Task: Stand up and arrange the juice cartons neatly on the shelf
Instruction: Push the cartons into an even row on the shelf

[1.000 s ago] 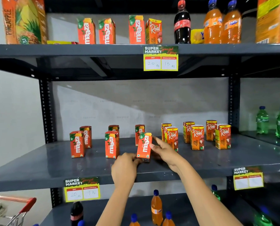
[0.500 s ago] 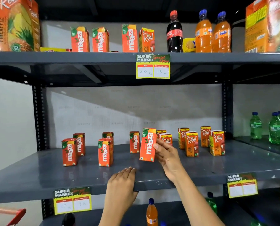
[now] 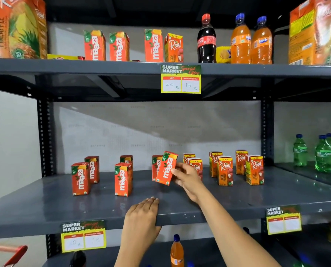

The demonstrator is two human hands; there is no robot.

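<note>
My right hand (image 3: pixel 187 177) grips a red Maaza carton (image 3: pixel 166 167), which is tilted to the right, just in front of another Maaza carton (image 3: pixel 155 166) on the grey middle shelf (image 3: pixel 180 207). My left hand (image 3: pixel 143 214) lies flat on the shelf's front edge, fingers together, holding nothing. To the left, two pairs of Maaza cartons stand upright, one pair at the far left (image 3: pixel 81 179) and one nearer the middle (image 3: pixel 123 180). Upright yellow-orange Real cartons (image 3: pixel 225 170) stand to the right, one partly hidden behind my right hand.
The top shelf (image 3: pixel 83 67) carries more Maaza and Real cartons, a cola bottle (image 3: pixel 206 38), orange soda bottles and large juice boxes. Green bottles (image 3: pixel 322 153) stand on the right-hand bay. Orange bottles sit on the shelf below. A red cart handle (image 3: pixel 16 255) shows at bottom left.
My right hand has lifted the Maaza carton off the shelf front and carried it back towards the row, tilted. My left hand let go of it and settled on the shelf edge.
</note>
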